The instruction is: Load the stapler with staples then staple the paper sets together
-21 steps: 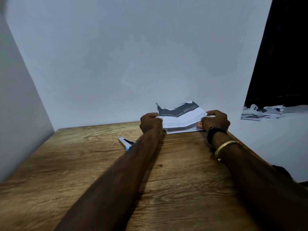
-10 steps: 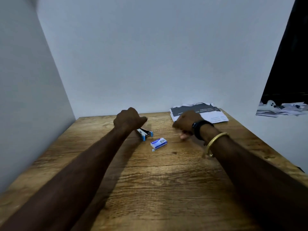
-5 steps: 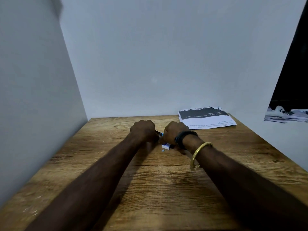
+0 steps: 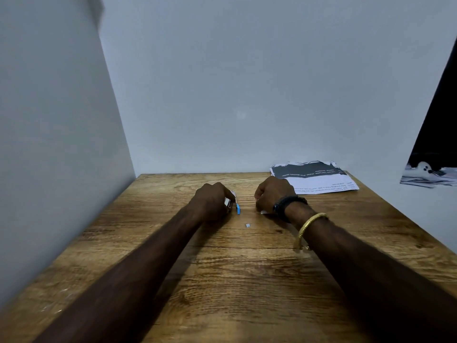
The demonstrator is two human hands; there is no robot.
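Observation:
My left hand (image 4: 212, 200) is closed around a small blue and white stapler (image 4: 235, 204), whose blue end sticks out toward the right just above the wooden table (image 4: 222, 280). My right hand (image 4: 273, 194) is closed a short way to the right; a white corner of the staple box (image 4: 263, 212) shows under it, the rest hidden by the hand. A tiny white scrap (image 4: 247, 225) lies on the wood between and in front of both hands. The paper sets (image 4: 314, 178) lie flat at the table's far right corner, behind my right hand.
Grey walls close the table on the left (image 4: 49, 144) and at the back. The table's right edge runs diagonally past my right forearm. Beyond it, on a far surface, lies a heap of white papers (image 4: 430, 174).
Both hands let go of the papers, which now lie flat. My left hand took up the stapler and my right hand took the staple box; the hands have since moved apart.

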